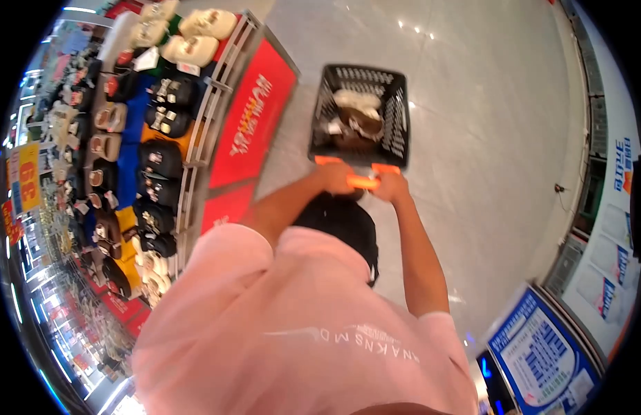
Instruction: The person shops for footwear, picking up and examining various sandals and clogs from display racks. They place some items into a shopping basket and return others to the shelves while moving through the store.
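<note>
Item: black mesh basket [398, 117], wheeled by my judgement, on the shop floor [486, 138] ahead of me, beside the slipper shelf [161, 159]. I judge it rigid, light and free-rolling. Take hold at: orange handle [362, 182]. Left hand [334, 176] and right hand [391, 187]: fingers closed round it.

**Readable signs: a price card, a red panel, a shirt print**

A yellow price card [29, 181] hanging at the left edge of the shoe display carries a large red "39". The red panel [255, 114] along the foot of the display rack bears a line of yellow Chinese characters, too slanted to read. The pink shirt [300, 332] has pale spaced capitals across it, seen upside down, roughly "ANAKNS MD". The blue notice board [542, 353] at lower right holds fine print too small to read. Blue characters [623, 166] on the white wall at right are blurred.
</note>
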Available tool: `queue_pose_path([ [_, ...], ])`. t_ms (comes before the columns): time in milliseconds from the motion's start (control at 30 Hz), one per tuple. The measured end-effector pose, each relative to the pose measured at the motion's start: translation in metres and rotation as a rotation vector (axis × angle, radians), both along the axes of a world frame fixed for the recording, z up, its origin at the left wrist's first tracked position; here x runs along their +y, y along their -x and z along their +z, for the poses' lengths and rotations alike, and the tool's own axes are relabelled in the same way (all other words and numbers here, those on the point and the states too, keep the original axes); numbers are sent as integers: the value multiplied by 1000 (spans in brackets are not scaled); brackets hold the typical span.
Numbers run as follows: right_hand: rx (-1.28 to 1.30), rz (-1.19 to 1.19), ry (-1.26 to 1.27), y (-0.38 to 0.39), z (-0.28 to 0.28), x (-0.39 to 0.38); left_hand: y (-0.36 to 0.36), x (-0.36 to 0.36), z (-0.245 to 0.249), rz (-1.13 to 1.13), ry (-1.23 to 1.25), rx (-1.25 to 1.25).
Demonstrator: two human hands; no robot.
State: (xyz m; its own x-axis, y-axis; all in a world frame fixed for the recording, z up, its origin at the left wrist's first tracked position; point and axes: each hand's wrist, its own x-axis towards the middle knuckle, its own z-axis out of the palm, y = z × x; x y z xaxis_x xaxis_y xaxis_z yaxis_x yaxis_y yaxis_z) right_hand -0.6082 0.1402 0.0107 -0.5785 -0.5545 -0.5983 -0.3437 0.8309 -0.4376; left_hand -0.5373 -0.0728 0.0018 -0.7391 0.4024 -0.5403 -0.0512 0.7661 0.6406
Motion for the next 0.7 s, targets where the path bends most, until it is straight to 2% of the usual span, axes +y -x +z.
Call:
queue_pose_path([
  [67,43,41,-8,14,-4,-5,18,-3,23,79,92,8],
  [100,31,50,-55,23,-1,-11,20,-9,8,42,109,42],
  [233,3,109,-96,50,8,-32,45,-25,30,150,85,32],
  [367,6,128,-115,82,8,-48,75,-47,4,226,19,102],
  [500,-14,207,-140,119,5,-67,110,-60,15,209,11,-19],
  [533,-35,229,-148,130,6,-71,117,-62,14,221,0,14],
  [600,-207,336,-205,157,7,-78,125,-66,8,225,-21,70],
  [667,-397,301,-161,185,19,-88,125,-68,6,228,-95,60],
  [700,-510,331,-231,199,17,-95,128,-70,7,243,-143,65],
])
